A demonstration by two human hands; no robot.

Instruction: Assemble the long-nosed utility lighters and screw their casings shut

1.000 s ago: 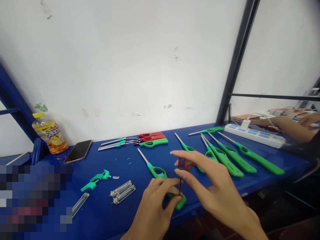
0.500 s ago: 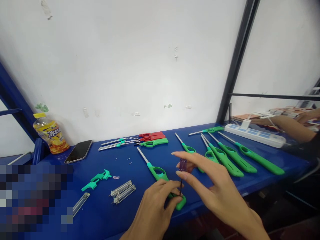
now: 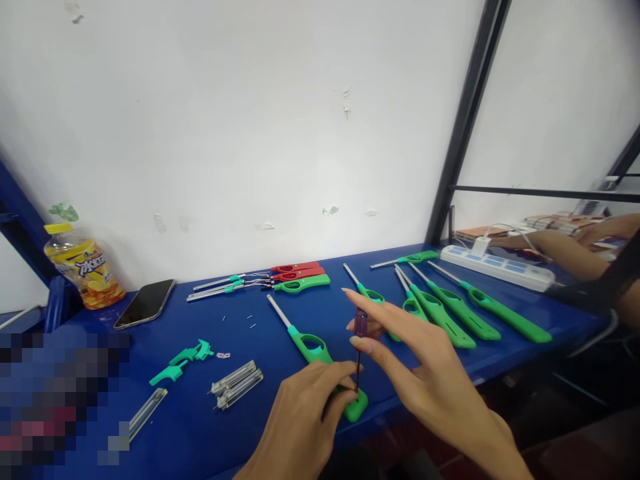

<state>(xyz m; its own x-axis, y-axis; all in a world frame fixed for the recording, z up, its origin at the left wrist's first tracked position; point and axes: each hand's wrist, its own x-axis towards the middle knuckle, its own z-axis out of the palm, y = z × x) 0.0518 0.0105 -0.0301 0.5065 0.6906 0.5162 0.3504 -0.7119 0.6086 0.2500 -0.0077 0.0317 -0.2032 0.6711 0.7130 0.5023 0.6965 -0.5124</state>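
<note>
A green long-necked lighter [image 3: 310, 348] lies on the blue table, its metal tube pointing away to the left. Over its handle bends my left hand [image 3: 313, 407], thumb and fingers closed on the handle near the butt end. My right hand [image 3: 425, 360] grips the purple handle of a small screwdriver [image 3: 361, 324] between thumb and fingers. The screwdriver stands nearly upright, and its dark shaft reaches down to the lighter's handle beside my left fingertips. Those fingers partly hide the handle and the spot where the tip meets it.
Several green lighters [image 3: 443, 317] lie at the right, before a white power strip [image 3: 495, 268]. Opened red lighters [image 3: 297, 275] lie at the back. Clear fuel tanks [image 3: 240, 387], teal triggers [image 3: 170, 373], a phone [image 3: 146, 303] and a drink bottle [image 3: 83, 267] occupy the left. A co-worker's arm [image 3: 560, 247] shows at right.
The whole view has shifted slightly, so things on the table appear a little further left. Both hands keep the same hold on the lighter and the screwdriver.
</note>
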